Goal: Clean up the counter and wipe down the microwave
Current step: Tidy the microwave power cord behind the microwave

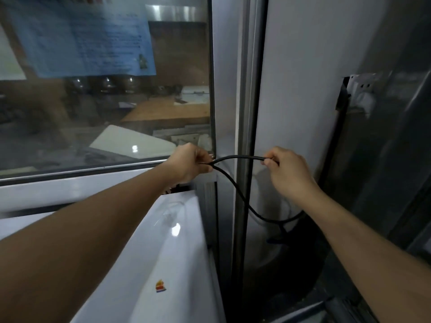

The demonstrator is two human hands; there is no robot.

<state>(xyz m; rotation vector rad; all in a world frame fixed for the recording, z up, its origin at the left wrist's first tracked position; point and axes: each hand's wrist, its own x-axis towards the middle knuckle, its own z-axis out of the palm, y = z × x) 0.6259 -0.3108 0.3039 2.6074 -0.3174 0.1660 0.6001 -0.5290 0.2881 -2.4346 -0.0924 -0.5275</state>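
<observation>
Behind the hands is a big glass window (105, 89) with a blue paper (81, 36) stuck on it. Through the glass you can see a dim room with a brown wooden top (168, 110), but the things on it are too blurry to name. Beside the window runs a gray metal post (245, 113), and then a pale wall (303, 66) with a white socket (359, 94) high on the right.

Down low on the left is the white top of a machine, maybe the microwave (168, 241), with a small striped sticker (160, 286) on it. No bowls or boxes show clearly.

Both hands hold one black cord (235, 185). The left hand (189, 162) pinches it near the window corner. The right hand (289, 171) curls its fingers round another part. Between them the cord makes a small arch, then it droops down in a loop toward the dark gap by the wall.
</observation>
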